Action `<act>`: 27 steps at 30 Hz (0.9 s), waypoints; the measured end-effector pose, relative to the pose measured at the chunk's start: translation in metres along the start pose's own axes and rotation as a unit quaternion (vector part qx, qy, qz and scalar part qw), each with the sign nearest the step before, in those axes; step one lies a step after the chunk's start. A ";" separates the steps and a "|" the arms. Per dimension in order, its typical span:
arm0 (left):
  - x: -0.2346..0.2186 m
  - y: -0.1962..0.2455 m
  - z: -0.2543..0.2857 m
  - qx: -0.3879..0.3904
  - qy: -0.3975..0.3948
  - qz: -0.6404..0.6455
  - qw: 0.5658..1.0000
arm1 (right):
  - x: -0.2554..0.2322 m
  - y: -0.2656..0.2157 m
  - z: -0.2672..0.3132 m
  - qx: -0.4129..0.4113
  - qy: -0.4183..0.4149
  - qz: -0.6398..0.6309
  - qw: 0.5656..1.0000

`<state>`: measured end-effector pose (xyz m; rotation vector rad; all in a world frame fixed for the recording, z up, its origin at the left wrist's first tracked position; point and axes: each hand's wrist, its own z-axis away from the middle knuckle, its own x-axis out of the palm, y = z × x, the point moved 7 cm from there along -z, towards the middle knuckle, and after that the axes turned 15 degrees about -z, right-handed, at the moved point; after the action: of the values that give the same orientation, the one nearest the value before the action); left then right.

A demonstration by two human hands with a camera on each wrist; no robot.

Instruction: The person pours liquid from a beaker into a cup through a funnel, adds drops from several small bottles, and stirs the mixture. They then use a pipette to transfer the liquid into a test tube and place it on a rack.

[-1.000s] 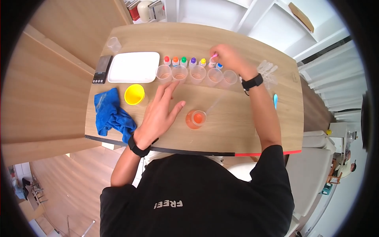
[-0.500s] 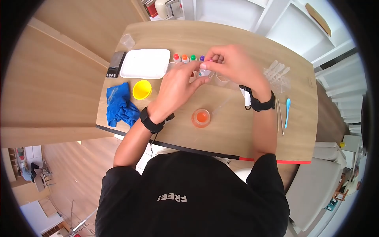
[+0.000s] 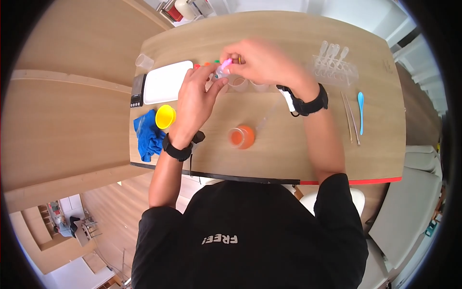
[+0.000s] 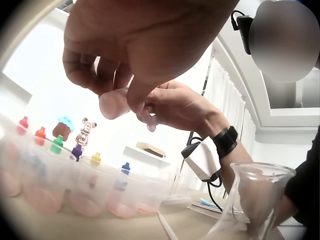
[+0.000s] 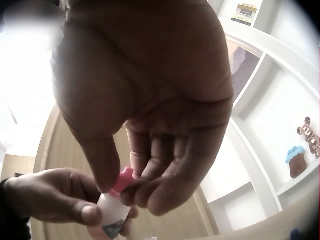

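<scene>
Above the row of cups, both hands meet at a small white dropper bottle (image 5: 111,210) with a pink cap (image 5: 123,181). My left hand (image 3: 197,98) grips the bottle's body between thumb and fingers. The thumb and fingertips of my right hand (image 3: 262,62) pinch the pink cap, which is on the bottle. Below the hands stand several clear plastic cups (image 4: 85,187), tinted pink at their bottoms. Behind them is a line of bottles with coloured caps, among them a green cap (image 4: 57,144) and a blue cap (image 4: 125,168). Nearer the body sits a glass flask (image 3: 246,137) with orange liquid.
To the left lie a white tray (image 3: 166,82), a black scale (image 3: 137,90), a yellow cup (image 3: 165,117) and a blue cloth (image 3: 149,136). A rack of pipettes (image 3: 335,70), thin rods (image 3: 351,118) and a blue spoon (image 3: 361,113) are at right.
My right hand has lifted the pink-capped bottle from the row and carried it left. My left hand has risen from over the table and taken hold of the bottle's body.
</scene>
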<state>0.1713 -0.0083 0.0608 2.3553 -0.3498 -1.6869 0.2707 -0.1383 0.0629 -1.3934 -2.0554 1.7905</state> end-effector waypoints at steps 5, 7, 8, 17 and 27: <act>0.008 0.003 0.002 0.023 0.003 -0.018 1.000 | -0.005 0.004 -0.002 0.117 -0.055 0.059 0.990; 0.007 0.009 0.001 0.014 -0.011 -0.020 1.000 | -0.006 0.004 0.002 0.093 -0.035 0.038 0.994; 0.007 0.010 0.001 0.003 -0.022 -0.021 1.000 | -0.008 0.000 0.003 0.067 -0.018 0.021 0.997; 0.007 0.003 0.000 -0.026 -0.033 -0.036 0.998 | -0.011 -0.003 0.004 0.137 -0.083 0.086 0.983; 0.011 0.000 0.000 -0.009 -0.033 -0.033 0.999 | -0.007 0.001 0.005 0.076 -0.080 0.070 0.991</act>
<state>0.1750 -0.0121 0.0513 2.3273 -0.2703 -1.7916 0.2724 -0.1470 0.0637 -1.4267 -1.8848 2.1322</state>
